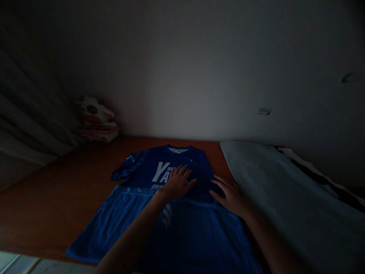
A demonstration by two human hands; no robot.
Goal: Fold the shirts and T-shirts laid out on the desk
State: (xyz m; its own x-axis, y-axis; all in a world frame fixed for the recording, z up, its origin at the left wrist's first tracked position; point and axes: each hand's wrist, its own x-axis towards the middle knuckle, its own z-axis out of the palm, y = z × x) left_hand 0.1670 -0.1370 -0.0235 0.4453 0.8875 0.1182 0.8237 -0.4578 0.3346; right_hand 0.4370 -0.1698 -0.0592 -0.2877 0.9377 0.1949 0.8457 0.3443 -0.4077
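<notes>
A blue short-sleeved T-shirt (pixel 196 228) lies front up with its collar pointing away from me. White lettering crosses its darker chest, and the lower part is a lighter blue. My left hand (pixel 177 183) rests on the chest print with its fingers spread, covering some of the letters. At the shirt's right edge is my right hand (pixel 229 195), thumb and fingers apart, touching the fabric. The left sleeve (pixel 128 167) is spread out to the side. No right sleeve shows sticking out; whether it is tucked in I cannot tell in the dim light.
The shirt lies on a brown wooden surface (pixel 57 198). A grey-blue cloth (pixel 285 190) covers the right side. A red and white cow-shaped object (pixel 95 118) stands at the back left, near a curtain (pixel 25 102). A wall (pixel 188 76) rises behind.
</notes>
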